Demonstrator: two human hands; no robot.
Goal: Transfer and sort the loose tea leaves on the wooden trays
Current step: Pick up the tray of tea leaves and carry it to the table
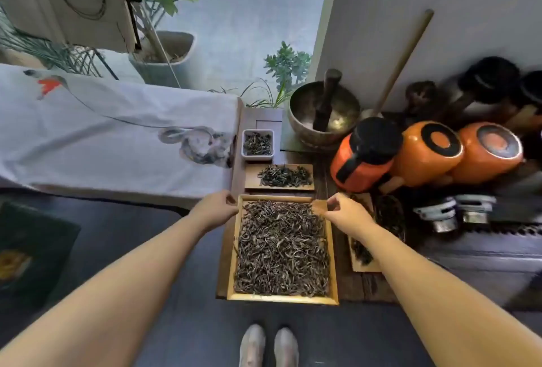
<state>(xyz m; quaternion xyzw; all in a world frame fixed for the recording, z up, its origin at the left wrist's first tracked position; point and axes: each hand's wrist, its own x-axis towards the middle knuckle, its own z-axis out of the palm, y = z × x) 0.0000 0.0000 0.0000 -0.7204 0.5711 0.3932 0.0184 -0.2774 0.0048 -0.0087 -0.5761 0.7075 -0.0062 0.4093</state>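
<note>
A large wooden tray (231, 267) full of loose brown tea leaves (281, 252) lies on a dark wooden bench. My left hand (218, 207) grips its far left corner. My right hand (344, 211) is at the far right corner, fingers pinched over the leaves by the rim. Beyond it sits a small flat wooden tray (252, 182) with a pile of darker leaves (284, 176), then a white square dish (243, 149) of leaves. Another wooden tray (359, 267) with dark leaves lies to the right, partly hidden under my right forearm.
A brass bowl (296, 111) with a wooden pestle stands at the back. Orange jars (428, 155) with black lids crowd the right side. A white painted cloth (117, 132) covers a table on the left. Potted plants stand behind. My shoes (268, 346) show below the bench.
</note>
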